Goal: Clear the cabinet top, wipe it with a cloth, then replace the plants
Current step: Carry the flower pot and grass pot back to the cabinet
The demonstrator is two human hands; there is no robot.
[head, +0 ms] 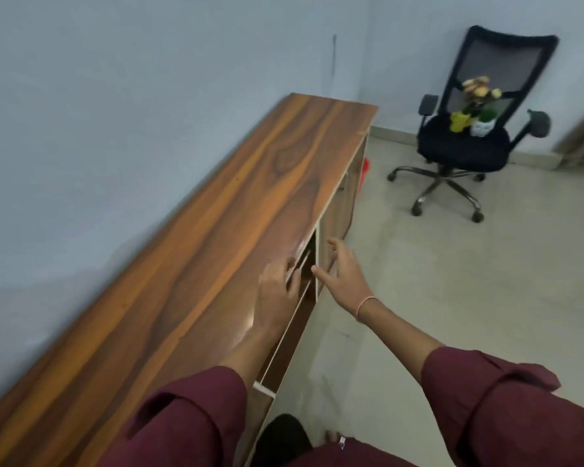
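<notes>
Wooden cabinet top (182, 264), plants (476, 109) on chair (506, 59)

1. Cabinet top (182, 247) runs along the wall (81, 129), which is on its left.
2. Office chair (466, 143) stands on the floor, right of and beyond the cabinet's far end, well apart.
3. Plants (472, 112) sit side by side on the chair seat.
4. Left hand (277, 291) at the front edge grips the door panel (284, 342) under the top.
5. Right hand (348, 274) is just right of it, before the cabinet front.
</notes>
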